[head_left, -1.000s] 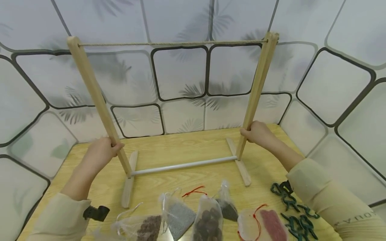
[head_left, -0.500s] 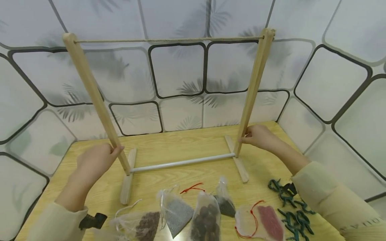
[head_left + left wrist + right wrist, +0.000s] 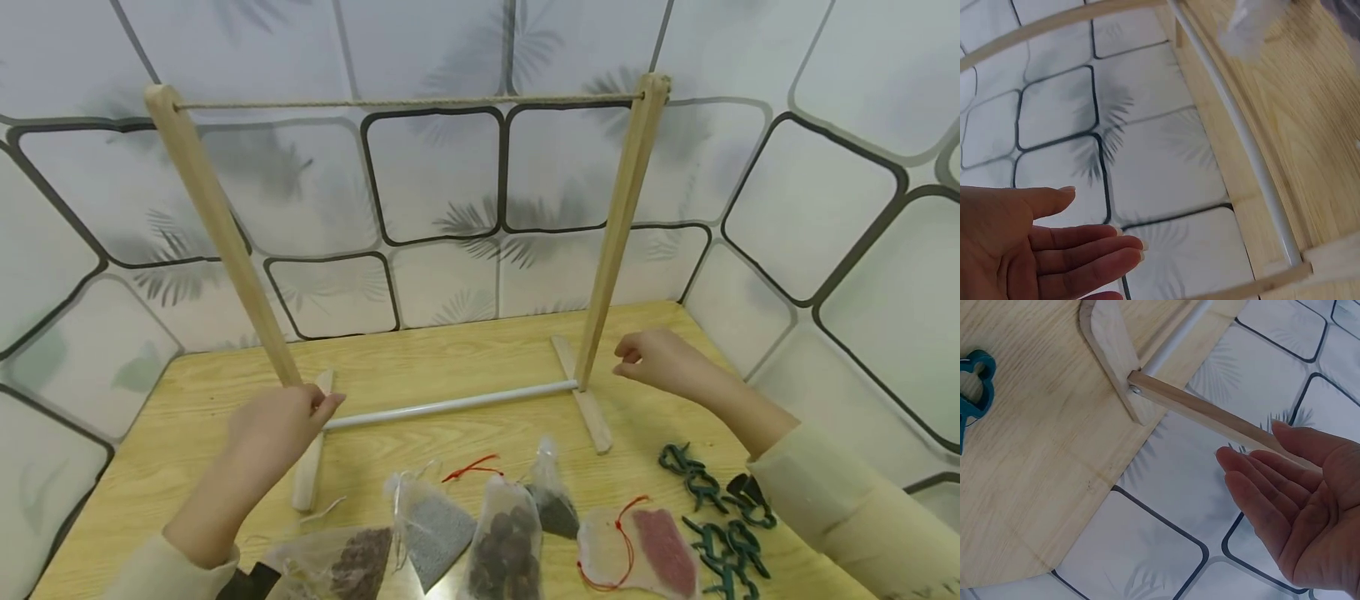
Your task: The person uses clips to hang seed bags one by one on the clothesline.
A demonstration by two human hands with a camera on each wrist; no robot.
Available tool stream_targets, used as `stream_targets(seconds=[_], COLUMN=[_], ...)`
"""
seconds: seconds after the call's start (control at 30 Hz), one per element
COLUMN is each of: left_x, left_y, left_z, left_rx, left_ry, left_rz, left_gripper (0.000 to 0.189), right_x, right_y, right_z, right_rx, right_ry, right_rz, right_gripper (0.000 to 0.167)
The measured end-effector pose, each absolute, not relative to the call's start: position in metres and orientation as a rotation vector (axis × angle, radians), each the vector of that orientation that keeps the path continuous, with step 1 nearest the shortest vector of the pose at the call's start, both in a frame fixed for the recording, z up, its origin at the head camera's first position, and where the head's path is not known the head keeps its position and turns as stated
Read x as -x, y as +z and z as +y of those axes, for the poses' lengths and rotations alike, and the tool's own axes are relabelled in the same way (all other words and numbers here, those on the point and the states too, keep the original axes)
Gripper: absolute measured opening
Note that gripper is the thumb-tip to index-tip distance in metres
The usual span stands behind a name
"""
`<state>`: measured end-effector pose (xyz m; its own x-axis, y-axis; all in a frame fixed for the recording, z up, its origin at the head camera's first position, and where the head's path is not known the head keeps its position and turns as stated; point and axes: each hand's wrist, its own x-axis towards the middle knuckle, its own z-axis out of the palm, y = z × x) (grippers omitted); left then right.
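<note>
A wooden rack stands on the table, its left post [image 3: 225, 233] and right post [image 3: 618, 225] joined by a taut rope [image 3: 420, 103] at the top and a white rod [image 3: 450, 404] low down. My left hand [image 3: 277, 433] overlaps the foot of the left post in the head view. In the left wrist view its fingers [image 3: 1085, 259] are relaxed, with nothing between them and the thumb. To the right of the right post, apart from it, is my right hand [image 3: 656, 360]. Its palm shows bare in the right wrist view, with loosely bent fingers [image 3: 1260, 487].
Several mesh bags lie along the front: one with brown lumps [image 3: 363, 560], a grey one [image 3: 435, 529], one with dark round pieces [image 3: 506, 550], a small dark one [image 3: 555, 508] and a pink one [image 3: 663, 550]. Green clips [image 3: 701, 483] lie at the right. A patterned cloth wall [image 3: 435, 183] rises behind.
Both hands have let go of the posts. The left has moved right and nearer, in front of its post; the right has drawn away to the right. The rack stays standing.
</note>
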<state>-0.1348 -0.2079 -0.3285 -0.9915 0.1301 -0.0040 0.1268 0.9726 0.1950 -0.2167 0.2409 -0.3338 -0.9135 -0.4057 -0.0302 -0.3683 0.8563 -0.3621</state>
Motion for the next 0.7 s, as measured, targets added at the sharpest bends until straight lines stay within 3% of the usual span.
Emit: stream_targets(seconds=[0.4,0.7], left_x=[0.131,0.138], left_y=[-0.338,-0.351], left_z=[-0.151,-0.123], left_rx=[-0.523,-0.489], left_ry=[0.352,0.52], left_rz=[3.125,2.948], left_gripper=[0.02,0.02], right_x=[0.208,0.204], right_y=[-0.346,-0.357], right_z=[0.252,0.258], right_rx=[0.609,0.657], right_ry=[-0.438,-0.437], right_rz=[2.872,2.826], right_gripper=[0.01,0.007])
